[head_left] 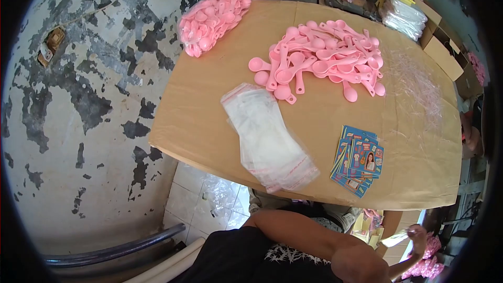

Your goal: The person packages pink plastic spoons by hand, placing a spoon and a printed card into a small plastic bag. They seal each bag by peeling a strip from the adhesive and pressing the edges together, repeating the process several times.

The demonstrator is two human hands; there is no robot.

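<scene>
My left arm reaches across the black shirt at the bottom; my left hand (360, 265) is dark and indistinct near the right forearm, its fingers not discernible. At the lower right, beyond the table, my right hand (416, 234) is raised, its fingers closed on a thin white item (395, 238). Neither hand touches the things on the table. Clear plastic bags (267, 136) lie stacked near the front edge. Blue printed cards (357, 161) are piled to their right. Behind them is a heap of pink spoons (325, 57).
The brown-covered table (199, 110) has a bag of pink spoons (215, 21) at its back left. Clear plastic scraps (416, 86) lie on its right side. Cardboard boxes (443, 52) stand at the back right. A peeling wall (78, 126) is at left.
</scene>
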